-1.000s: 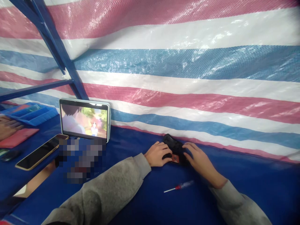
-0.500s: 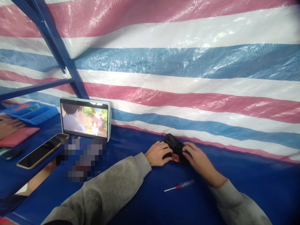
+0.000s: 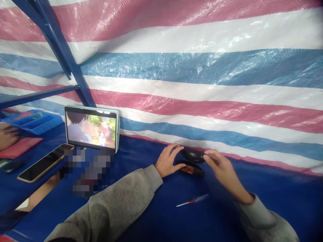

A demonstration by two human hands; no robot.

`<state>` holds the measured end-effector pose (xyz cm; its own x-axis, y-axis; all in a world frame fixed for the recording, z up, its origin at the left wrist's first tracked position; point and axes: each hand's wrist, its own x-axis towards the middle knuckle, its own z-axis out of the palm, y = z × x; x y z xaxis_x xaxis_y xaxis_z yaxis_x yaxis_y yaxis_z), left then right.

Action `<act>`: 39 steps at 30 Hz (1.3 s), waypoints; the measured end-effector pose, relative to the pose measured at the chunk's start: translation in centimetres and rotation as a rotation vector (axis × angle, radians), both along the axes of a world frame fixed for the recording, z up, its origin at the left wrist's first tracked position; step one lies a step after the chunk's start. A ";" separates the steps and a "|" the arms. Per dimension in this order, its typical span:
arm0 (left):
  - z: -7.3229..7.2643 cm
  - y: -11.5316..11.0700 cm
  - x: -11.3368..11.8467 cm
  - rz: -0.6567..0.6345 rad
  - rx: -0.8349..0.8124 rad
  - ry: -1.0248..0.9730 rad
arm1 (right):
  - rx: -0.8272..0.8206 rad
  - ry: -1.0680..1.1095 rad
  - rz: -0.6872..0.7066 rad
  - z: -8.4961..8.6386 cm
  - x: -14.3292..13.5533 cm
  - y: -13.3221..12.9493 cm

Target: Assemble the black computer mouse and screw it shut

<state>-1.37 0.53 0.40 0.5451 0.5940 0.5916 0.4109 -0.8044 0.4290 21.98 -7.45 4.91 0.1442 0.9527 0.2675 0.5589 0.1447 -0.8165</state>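
My right hand [image 3: 222, 167] pinches the right end of a glossy black curved shell [image 3: 193, 156], which looks like the top cover of a computer mouse. Just below it on the blue table lies the opened mouse base [image 3: 193, 170], with a reddish circuit board inside. My left hand [image 3: 169, 160] is open, thumb and fingers spread; its thumb reaches the base's left end and its fingertips are close to the shell's left end. Nearer me is a small screwdriver [image 3: 192, 200] with a clear and red handle, its metal tip pointing left.
A tablet [image 3: 92, 129] playing a cartoon leans by the striped sheet wall [image 3: 202, 111]. To the left lie a phone [image 3: 45, 163], a red sheet [image 3: 21, 148], a dark mouse [image 3: 12, 166] and a blue divided tray [image 3: 47, 124]. Another person's hand [image 3: 7, 136] is at the left edge.
The shell has come apart from the base and now tilts behind it, held in my right hand. My left hand has spread its fingers. The screwdriver has stayed put.
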 end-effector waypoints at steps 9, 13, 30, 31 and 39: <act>-0.1 0.1 -0.2 -0.094 0.093 0.015 | -0.153 0.322 0.032 -0.2 -0.8 0.2; 0.2 -0.1 -0.4 -0.156 0.026 0.076 | 0.031 -0.212 0.132 -0.3 -0.4 -0.1; 1.1 0.4 0.0 -0.242 -0.348 0.286 | 0.021 -0.665 0.417 -2.2 0.3 0.1; 1.2 0.3 0.0 -0.238 -0.353 0.288 | 0.011 -0.657 0.425 -2.3 0.3 0.1; 1.2 0.2 0.1 -0.214 -0.327 0.283 | -0.047 -0.662 0.424 -2.1 0.2 0.1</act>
<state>-1.28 0.74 1.63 0.7880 0.5812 0.2034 0.3883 -0.7254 0.5684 22.18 -7.31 2.84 -0.4093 0.9032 0.1293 0.8359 0.4280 -0.3435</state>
